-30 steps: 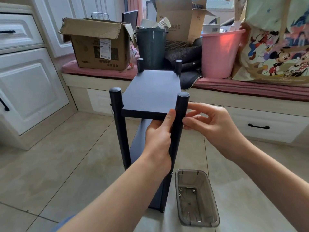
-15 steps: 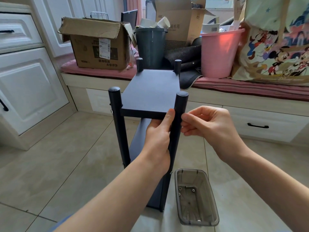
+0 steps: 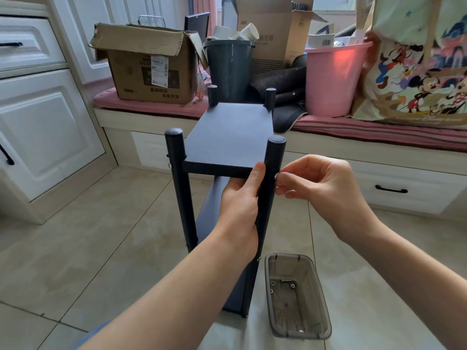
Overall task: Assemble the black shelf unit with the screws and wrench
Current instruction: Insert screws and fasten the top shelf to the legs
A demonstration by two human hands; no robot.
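Observation:
The black shelf unit (image 3: 227, 133) stands upright on the tiled floor, with round posts at its corners and a flat top board. My left hand (image 3: 240, 205) grips the near right post (image 3: 271, 173) just under the top board, thumb pointing up along the post. My right hand (image 3: 318, 188) pinches a small silver screw (image 3: 276, 176) against the right side of that post, level with the board's edge. No wrench shows in the head view.
A smoky clear plastic tray (image 3: 298, 296) with a few screws lies on the floor right of the shelf's base. Behind stands a window bench with a cardboard box (image 3: 149, 64), a dark bin (image 3: 228, 64), a pink bucket (image 3: 333, 77) and a cartoon-print bag (image 3: 417, 61). White cabinets (image 3: 38, 109) are on the left.
My right hand has closed its fingers and moved left to the near right post, bringing a screw against its side. The left hand has kept its grip on the post.

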